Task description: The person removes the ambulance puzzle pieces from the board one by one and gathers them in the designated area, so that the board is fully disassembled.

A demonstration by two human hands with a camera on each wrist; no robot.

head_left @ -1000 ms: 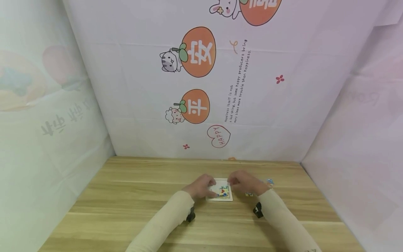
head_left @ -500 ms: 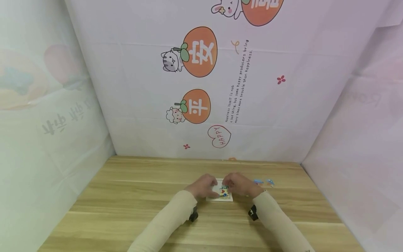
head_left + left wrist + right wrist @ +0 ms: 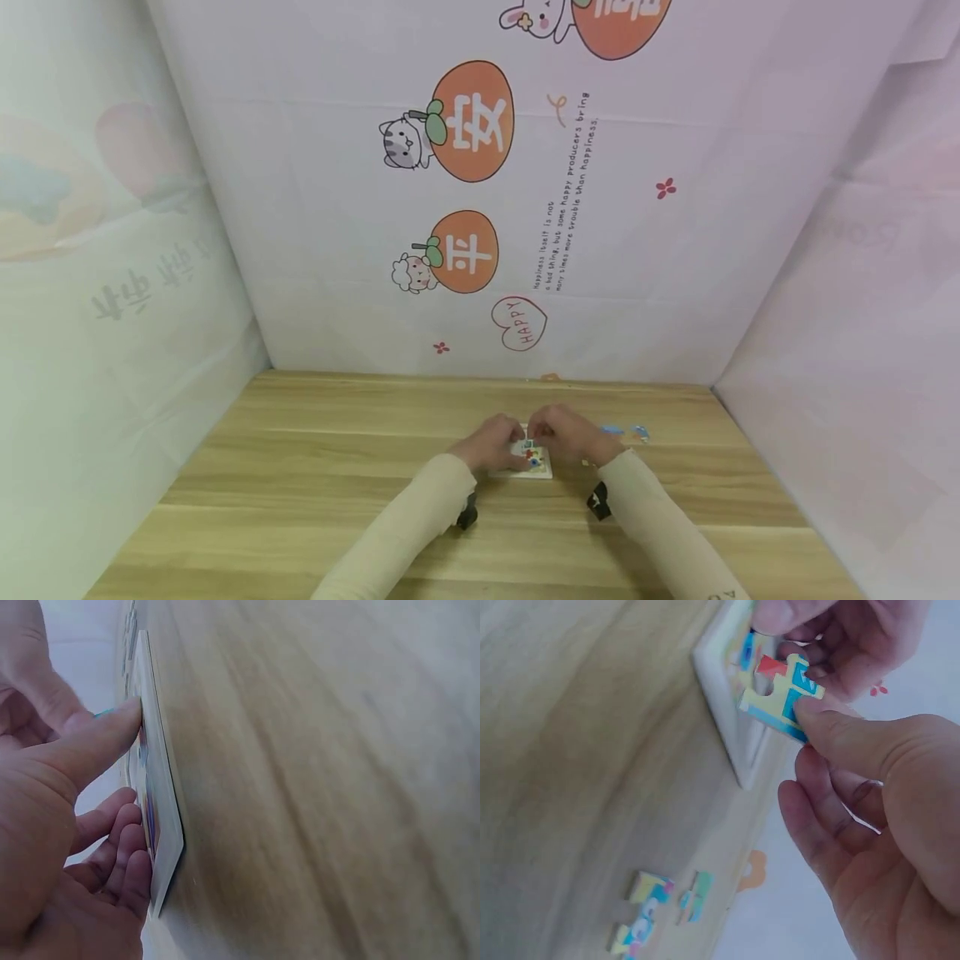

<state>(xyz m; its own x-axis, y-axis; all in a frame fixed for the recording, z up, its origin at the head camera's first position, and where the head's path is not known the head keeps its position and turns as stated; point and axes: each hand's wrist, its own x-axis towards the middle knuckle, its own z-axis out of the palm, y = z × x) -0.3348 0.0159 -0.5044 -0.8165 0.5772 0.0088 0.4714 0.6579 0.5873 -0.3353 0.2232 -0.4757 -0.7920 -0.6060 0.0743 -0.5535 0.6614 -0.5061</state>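
Tray [image 3: 724, 716], one: on bench [image 3: 337, 483]. Left hand [image 3: 491, 443]: thumb and fingers apart, resting on tray, probably steadying it. Puzzle piece [image 3: 784, 697]: edge pinched by right hand [image 3: 567, 433] at tray, likely keeping its notched side free. Loose pieces [image 3: 641, 922]: right of tray, presumably for reach.

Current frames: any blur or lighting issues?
Head: brightly lit, wall text legible, puzzle tray detail too small to read; left wrist: dimmer, table grain soft; right wrist: the right hand's puzzle piece reads clearer than the blurred loose pieces.
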